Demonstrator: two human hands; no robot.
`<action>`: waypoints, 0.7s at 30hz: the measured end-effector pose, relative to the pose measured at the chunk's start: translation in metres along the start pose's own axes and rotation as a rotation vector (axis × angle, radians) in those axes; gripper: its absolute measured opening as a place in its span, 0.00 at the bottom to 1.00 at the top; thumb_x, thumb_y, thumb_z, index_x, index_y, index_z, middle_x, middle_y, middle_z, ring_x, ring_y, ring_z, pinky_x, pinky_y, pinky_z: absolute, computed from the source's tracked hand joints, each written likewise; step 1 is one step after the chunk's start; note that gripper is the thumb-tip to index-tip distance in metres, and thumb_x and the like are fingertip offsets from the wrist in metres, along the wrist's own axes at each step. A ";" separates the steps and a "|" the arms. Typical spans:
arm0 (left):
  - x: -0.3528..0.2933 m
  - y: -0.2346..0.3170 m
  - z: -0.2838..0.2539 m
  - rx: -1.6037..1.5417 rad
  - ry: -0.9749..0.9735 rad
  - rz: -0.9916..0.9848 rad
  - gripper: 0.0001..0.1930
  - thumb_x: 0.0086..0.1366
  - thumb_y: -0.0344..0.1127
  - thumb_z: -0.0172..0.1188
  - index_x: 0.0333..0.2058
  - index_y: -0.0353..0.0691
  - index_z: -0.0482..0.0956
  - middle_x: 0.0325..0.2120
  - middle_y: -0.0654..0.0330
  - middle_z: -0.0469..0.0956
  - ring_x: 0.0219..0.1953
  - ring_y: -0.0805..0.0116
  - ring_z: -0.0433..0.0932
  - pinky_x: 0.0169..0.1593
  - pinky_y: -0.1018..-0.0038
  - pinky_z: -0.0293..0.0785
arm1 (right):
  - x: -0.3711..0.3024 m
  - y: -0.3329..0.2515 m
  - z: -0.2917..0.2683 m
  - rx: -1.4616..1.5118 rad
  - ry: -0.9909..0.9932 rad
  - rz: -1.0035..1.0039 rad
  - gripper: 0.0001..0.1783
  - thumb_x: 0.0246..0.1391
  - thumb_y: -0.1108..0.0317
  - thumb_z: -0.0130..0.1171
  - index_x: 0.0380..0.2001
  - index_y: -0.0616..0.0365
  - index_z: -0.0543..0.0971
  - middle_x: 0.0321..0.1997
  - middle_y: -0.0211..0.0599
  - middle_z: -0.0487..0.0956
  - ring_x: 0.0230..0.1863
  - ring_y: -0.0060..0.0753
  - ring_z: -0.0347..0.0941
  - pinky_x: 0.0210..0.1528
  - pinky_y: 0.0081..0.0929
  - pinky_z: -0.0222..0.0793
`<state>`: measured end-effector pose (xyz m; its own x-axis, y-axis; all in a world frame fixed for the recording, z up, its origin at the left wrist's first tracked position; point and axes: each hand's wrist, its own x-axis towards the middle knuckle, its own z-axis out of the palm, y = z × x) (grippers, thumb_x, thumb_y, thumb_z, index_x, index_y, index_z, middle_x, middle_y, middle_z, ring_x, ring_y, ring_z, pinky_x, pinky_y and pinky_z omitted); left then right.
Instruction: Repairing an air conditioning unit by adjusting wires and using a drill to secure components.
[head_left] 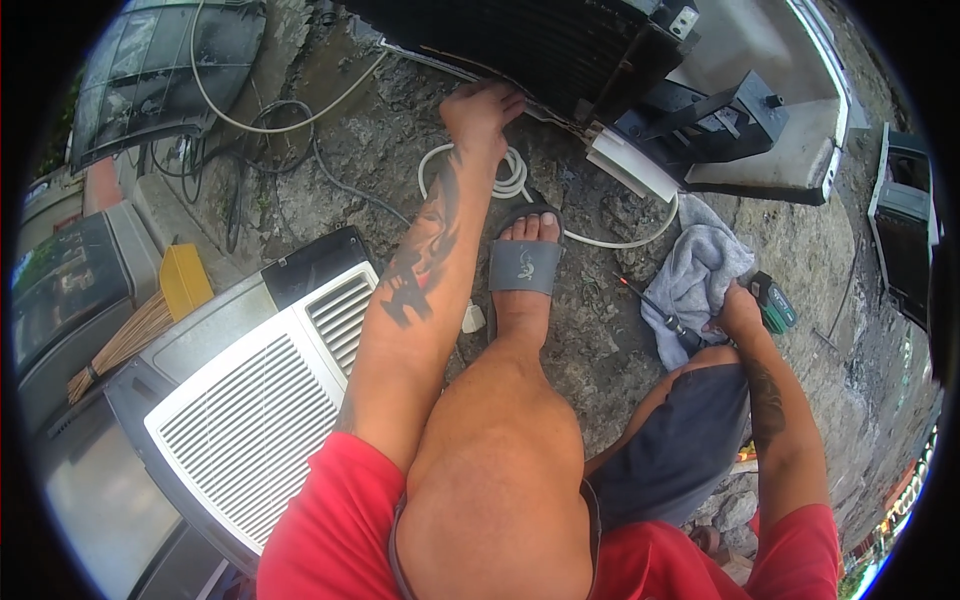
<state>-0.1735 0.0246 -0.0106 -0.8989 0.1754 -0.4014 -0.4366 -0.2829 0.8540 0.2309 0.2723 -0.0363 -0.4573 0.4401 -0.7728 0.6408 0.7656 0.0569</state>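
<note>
At the far side, my left hand (483, 115) reaches to the lower edge of a black finned air conditioner unit (500, 45). Its fingers are curled closed against that edge, and whatever they pinch is hidden. My right hand (738, 310) is wrapped around the grip of a cordless drill (775, 303), whose green and black base sticks out to the right. A long bit with a reddish tip points up and left from its chuck. Beside the drill and partly under it lies a crumpled grey towel (705, 250). A white power cord (510, 175) coils just below my left hand.
A white louvred front panel (255, 410) lies at the left, near a stick broom (120, 345) with a yellow top. Dark cables (270, 150) trail across rough ground. A pale curved casing (770, 60) stands at the back right. My sandalled foot (525, 262) is in the middle.
</note>
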 end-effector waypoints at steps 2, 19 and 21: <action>0.000 -0.003 0.004 -0.026 0.032 0.007 0.10 0.56 0.20 0.58 0.37 0.18 0.73 0.29 0.45 0.79 0.29 0.57 0.82 0.35 0.67 0.83 | -0.001 -0.002 -0.004 -0.001 -0.024 -0.003 0.61 0.17 0.59 0.85 0.58 0.67 0.63 0.47 0.54 0.80 0.51 0.53 0.77 0.53 0.39 0.74; 0.015 0.069 -0.045 0.756 -0.213 -0.102 0.12 0.56 0.25 0.68 0.39 0.28 0.81 0.25 0.60 0.81 0.21 0.78 0.76 0.23 0.83 0.73 | -0.005 0.004 -0.004 0.009 0.003 0.031 0.58 0.16 0.59 0.86 0.54 0.67 0.66 0.45 0.56 0.80 0.51 0.53 0.77 0.53 0.39 0.74; 0.029 0.094 -0.064 0.890 -0.236 -0.084 0.13 0.56 0.27 0.69 0.40 0.29 0.82 0.25 0.62 0.81 0.20 0.80 0.74 0.23 0.84 0.69 | -0.004 0.000 -0.005 0.020 -0.001 0.004 0.58 0.16 0.60 0.86 0.55 0.68 0.66 0.45 0.56 0.80 0.50 0.54 0.77 0.52 0.39 0.74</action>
<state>-0.2431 -0.0576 0.0373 -0.7921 0.3780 -0.4792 -0.2234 0.5510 0.8040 0.2296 0.2729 -0.0296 -0.4545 0.4427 -0.7730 0.6547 0.7544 0.0471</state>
